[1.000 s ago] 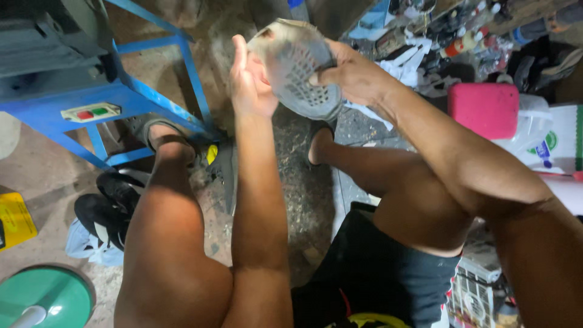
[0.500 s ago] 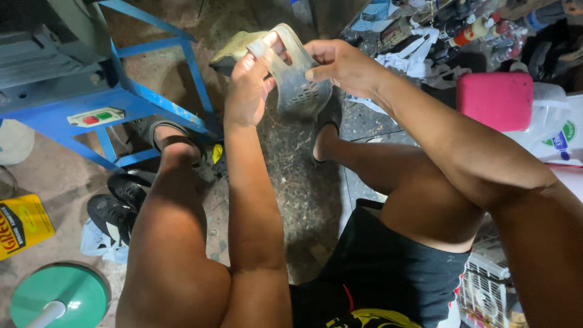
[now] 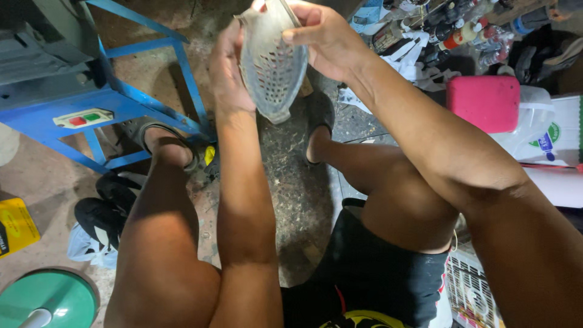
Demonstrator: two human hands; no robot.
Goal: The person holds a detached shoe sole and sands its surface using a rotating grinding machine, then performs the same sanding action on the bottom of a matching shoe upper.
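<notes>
While the person sits with both knees apart above the speckled floor (image 3: 297,182), both hands hold one thing up at the top of the view: a pale grey perforated shoe piece (image 3: 273,64), pointed at its lower end and dotted with rows of small holes.

Going from the left, a yellow packet (image 3: 15,226) lies at the floor's left edge, and a green round lid (image 3: 51,297) sits in the lower left corner. A pair of black shoes (image 3: 100,209) rests on a light cloth just beside the person's left leg. Above them stands a blue metal frame (image 3: 146,100) carrying a pale switch box (image 3: 83,118) with a red and a green button. The left foot in a sandal (image 3: 161,143) is planted by the frame's leg.

The left hand (image 3: 229,70) presses against the left side of the shoe piece, its fingers closed around that edge. The right hand (image 3: 325,36) grips the top right edge, thumb over the holed face and fingers clenched behind it.

Farther right, a pink block (image 3: 484,102) sits on a white plastic jug (image 3: 534,124), with bottles (image 3: 461,33) crowded behind near the top right corner.
</notes>
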